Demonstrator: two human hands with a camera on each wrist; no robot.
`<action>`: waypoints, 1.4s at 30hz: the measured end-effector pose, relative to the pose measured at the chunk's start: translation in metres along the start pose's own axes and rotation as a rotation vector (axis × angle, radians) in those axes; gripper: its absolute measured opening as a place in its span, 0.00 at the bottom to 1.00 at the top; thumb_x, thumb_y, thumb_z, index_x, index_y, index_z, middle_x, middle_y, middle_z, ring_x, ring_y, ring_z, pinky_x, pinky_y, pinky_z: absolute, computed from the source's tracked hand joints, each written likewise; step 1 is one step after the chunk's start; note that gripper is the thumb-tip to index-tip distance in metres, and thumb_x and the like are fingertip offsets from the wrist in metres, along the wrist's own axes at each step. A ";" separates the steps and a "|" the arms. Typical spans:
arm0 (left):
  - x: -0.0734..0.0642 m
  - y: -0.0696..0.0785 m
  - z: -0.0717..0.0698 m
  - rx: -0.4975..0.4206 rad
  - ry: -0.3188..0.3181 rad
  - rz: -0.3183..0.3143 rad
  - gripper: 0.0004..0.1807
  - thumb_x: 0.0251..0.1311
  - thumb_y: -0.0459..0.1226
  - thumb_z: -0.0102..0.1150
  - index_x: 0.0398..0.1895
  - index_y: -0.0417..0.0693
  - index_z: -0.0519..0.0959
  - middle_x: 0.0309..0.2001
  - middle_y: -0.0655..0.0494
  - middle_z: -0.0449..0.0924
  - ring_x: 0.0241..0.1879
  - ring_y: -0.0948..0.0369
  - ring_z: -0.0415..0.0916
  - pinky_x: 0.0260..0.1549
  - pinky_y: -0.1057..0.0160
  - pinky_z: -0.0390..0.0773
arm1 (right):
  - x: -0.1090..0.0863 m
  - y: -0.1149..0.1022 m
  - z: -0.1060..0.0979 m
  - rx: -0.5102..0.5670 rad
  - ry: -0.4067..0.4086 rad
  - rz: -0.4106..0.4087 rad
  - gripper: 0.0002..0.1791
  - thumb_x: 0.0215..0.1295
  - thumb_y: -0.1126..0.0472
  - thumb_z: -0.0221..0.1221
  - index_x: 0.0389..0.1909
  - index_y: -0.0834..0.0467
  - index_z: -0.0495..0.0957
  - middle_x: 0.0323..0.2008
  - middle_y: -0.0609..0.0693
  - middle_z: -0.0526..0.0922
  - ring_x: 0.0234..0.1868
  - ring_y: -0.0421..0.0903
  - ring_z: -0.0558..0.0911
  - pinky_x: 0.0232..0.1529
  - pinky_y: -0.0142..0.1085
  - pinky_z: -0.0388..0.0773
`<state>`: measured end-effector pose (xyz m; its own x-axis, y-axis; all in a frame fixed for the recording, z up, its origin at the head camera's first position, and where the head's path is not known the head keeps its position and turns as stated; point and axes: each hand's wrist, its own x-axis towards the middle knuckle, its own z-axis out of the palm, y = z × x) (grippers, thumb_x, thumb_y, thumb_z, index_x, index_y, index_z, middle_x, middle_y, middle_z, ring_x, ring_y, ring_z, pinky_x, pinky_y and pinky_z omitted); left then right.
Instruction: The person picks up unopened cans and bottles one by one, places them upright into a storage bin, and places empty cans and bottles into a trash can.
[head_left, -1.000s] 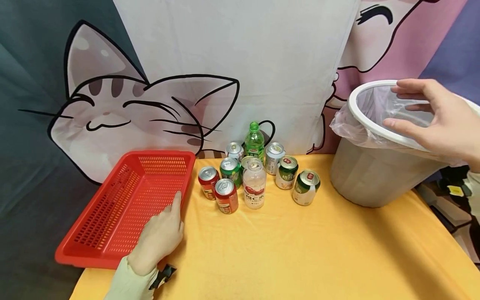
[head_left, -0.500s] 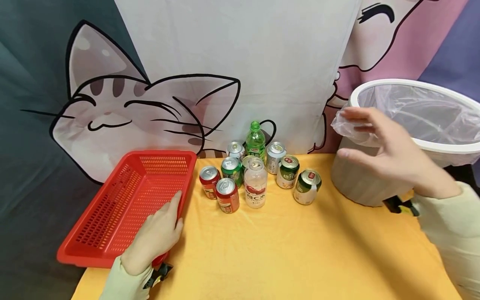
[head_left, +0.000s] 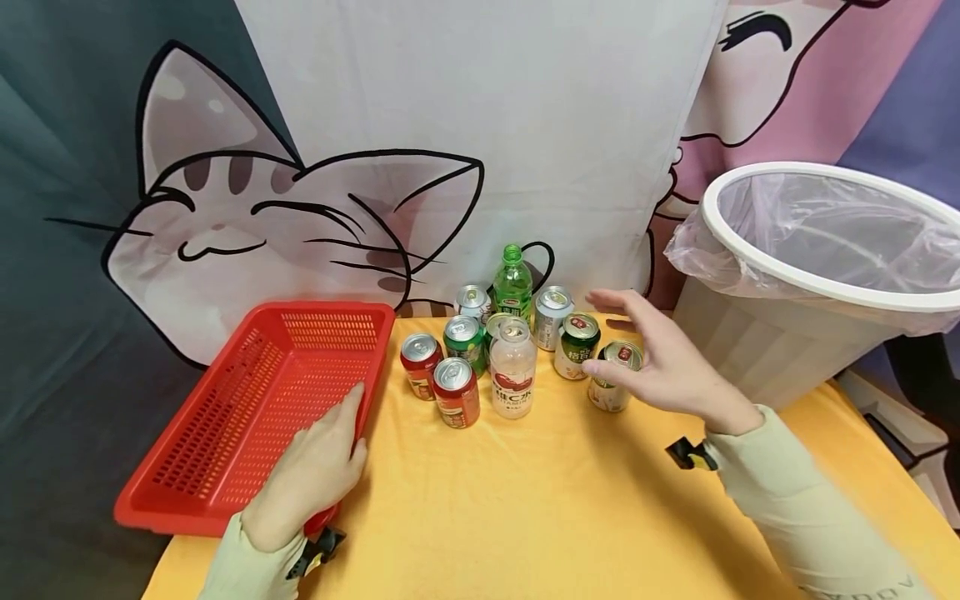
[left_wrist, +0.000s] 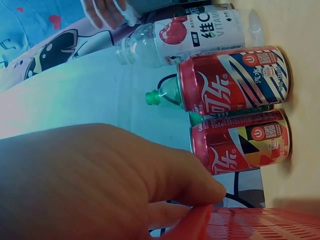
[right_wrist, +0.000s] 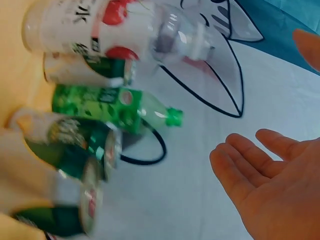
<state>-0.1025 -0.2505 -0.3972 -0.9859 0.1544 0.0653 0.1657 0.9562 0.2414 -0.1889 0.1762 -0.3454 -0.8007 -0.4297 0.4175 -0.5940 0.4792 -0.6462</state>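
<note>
My left hand (head_left: pixel 315 467) grips the right rim of a red perforated plastic basket (head_left: pixel 330 307). In the left wrist view the thumb lies over the outside of that basket rim (left_wrist: pixel 200 217). My right hand (head_left: pixel 667 358), fingers spread and holding nothing, hovers by a green-and-white can (head_left: pixel 609 396) and partly covers it in the head view. A matching can (head_left: pixel 576 350) stands just left of it. At the front of the group is a clear bottle (head_left: pixel 513 379) with a cherry label. Two red cola cans (head_left: pixel 457 400) stand nearest the basket.
Behind stand a green bottle (head_left: pixel 513 287), a green can (head_left: pixel 465 340) and silver cans (head_left: pixel 553 321); another can is mostly hidden by the clear bottle. A grey bin (head_left: pixel 757 325) with a clear liner stands at the right. Yellow cloth (head_left: pixel 480 517) covers the table.
My right hand has come away from above the bin, moving left and down to the green-and-white cans. The left hand stays at the basket rim. The cans and bottles keep their places.
</note>
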 end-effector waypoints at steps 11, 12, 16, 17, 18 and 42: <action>0.001 0.000 0.000 0.018 0.013 0.003 0.36 0.67 0.35 0.56 0.77 0.31 0.60 0.68 0.29 0.73 0.59 0.34 0.79 0.53 0.34 0.80 | -0.001 0.010 0.067 0.062 0.004 0.081 0.47 0.59 0.54 0.75 0.75 0.57 0.63 0.72 0.56 0.72 0.71 0.56 0.73 0.69 0.54 0.73; 0.001 0.000 0.000 0.017 0.012 0.001 0.36 0.67 0.35 0.56 0.76 0.31 0.60 0.68 0.29 0.73 0.59 0.34 0.79 0.53 0.34 0.80 | 0.000 0.010 0.073 0.087 0.003 0.099 0.47 0.59 0.54 0.75 0.76 0.57 0.62 0.72 0.55 0.71 0.72 0.55 0.72 0.70 0.53 0.73; 0.001 0.000 0.000 0.011 0.008 0.002 0.36 0.68 0.35 0.56 0.76 0.32 0.60 0.68 0.29 0.73 0.59 0.34 0.79 0.53 0.34 0.79 | 0.001 0.013 0.095 0.162 0.030 0.157 0.47 0.60 0.54 0.75 0.76 0.57 0.62 0.72 0.57 0.71 0.72 0.55 0.73 0.68 0.55 0.74; 0.001 0.000 0.000 0.010 0.007 0.001 0.36 0.68 0.35 0.56 0.77 0.32 0.60 0.68 0.29 0.72 0.59 0.34 0.79 0.54 0.34 0.79 | 0.001 0.013 0.100 0.170 0.044 0.163 0.46 0.59 0.55 0.75 0.75 0.58 0.63 0.71 0.57 0.72 0.71 0.56 0.73 0.68 0.55 0.75; 0.001 0.000 0.000 0.010 0.006 0.001 0.36 0.68 0.36 0.56 0.77 0.32 0.60 0.69 0.30 0.72 0.59 0.34 0.79 0.54 0.34 0.79 | 0.002 0.015 0.105 0.177 0.057 0.167 0.46 0.59 0.55 0.75 0.75 0.58 0.63 0.71 0.57 0.72 0.71 0.56 0.73 0.68 0.55 0.75; 0.001 -0.001 0.000 0.004 -0.004 -0.006 0.36 0.68 0.36 0.55 0.77 0.33 0.60 0.69 0.30 0.72 0.60 0.34 0.79 0.55 0.34 0.79 | 0.002 0.031 0.171 0.032 0.180 0.253 0.46 0.55 0.55 0.77 0.72 0.59 0.64 0.61 0.58 0.77 0.64 0.57 0.77 0.67 0.55 0.74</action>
<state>-0.1038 -0.2516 -0.3969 -0.9869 0.1500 0.0597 0.1600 0.9581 0.2377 -0.1955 0.0594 -0.4743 -0.9253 -0.1559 0.3456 -0.3737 0.5281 -0.7625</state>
